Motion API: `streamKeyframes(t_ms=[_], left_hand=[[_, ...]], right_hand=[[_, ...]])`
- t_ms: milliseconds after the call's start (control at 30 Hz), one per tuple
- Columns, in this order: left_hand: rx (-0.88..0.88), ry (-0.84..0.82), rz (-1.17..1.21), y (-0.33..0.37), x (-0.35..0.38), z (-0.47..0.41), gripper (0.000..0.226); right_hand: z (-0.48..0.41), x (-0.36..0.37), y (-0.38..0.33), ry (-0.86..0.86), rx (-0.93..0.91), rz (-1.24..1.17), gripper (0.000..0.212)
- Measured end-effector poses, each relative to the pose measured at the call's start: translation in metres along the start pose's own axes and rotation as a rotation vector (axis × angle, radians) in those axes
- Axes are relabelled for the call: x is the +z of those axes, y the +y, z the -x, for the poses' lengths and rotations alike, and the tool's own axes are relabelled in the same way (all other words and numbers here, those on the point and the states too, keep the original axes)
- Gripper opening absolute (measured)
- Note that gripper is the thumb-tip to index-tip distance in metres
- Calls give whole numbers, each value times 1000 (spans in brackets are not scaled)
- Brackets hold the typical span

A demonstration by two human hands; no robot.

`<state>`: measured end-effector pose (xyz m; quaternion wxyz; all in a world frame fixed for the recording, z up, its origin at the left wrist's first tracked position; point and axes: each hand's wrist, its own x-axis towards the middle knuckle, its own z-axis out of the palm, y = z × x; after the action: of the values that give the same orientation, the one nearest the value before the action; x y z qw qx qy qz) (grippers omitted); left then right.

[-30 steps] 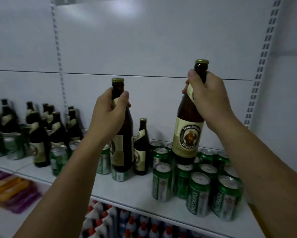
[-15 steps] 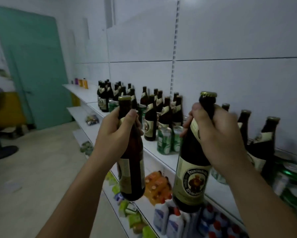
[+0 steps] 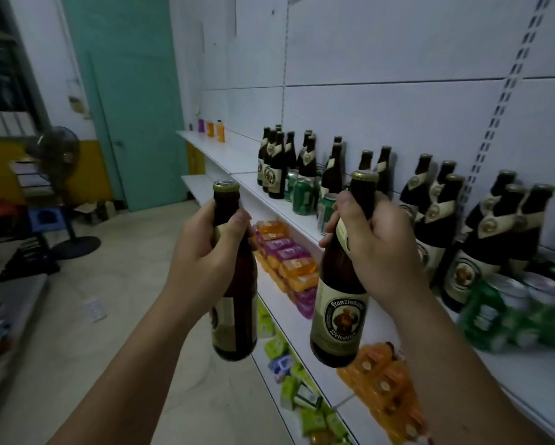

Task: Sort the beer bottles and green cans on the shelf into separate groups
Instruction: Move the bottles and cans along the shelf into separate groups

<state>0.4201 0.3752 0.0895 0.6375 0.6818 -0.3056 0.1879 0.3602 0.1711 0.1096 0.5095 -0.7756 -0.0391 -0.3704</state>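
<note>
The left hand (image 3: 205, 248) has its fingers curled tight round the neck of a brown beer bottle (image 3: 237, 303), held upright over the aisle floor (image 3: 115, 284), clear of the shelf (image 3: 526, 383). The right hand (image 3: 378, 248) grips the neck of a second bottle (image 3: 340, 309) the same way, its cream label facing the camera, just in front of the shelf edge.

On the shelf, a far cluster of bottles (image 3: 276, 165) stands with green cans (image 3: 303, 195) mixed in among it. A near cluster of bottles (image 3: 481, 245) crowds the right end, with blurred cans (image 3: 507, 313) in front of it. One can (image 3: 325, 210) sits directly behind the right hand.

Orange and purple packs (image 3: 285, 252) fill the lower shelf. A teal door (image 3: 131, 91) and a standing fan (image 3: 56, 152) lie beyond.
</note>
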Motion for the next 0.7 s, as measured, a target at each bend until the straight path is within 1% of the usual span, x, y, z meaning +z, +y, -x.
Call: streamKeyframes(t_ms=[167,267,400,567,700], left_hand=[[-43,16,-11,-53,-35,-42,18],[-56,38,-7,-86,-46,-66,21],[-72,56,6,-132,-54,-104,24],[-71,95,-13,-188,-60,-161,21],[-77,91,-20,-227,-63,-213,22]], right_hand=[[-41,74,28,-76,2,-60,35],[-63,109,48,-125,36,-122,37],[-98,153,83,-157,74,-170,34],[-154,200,135,-179,68,-228,31],[-204,238,166,-229,90,-296,27]])
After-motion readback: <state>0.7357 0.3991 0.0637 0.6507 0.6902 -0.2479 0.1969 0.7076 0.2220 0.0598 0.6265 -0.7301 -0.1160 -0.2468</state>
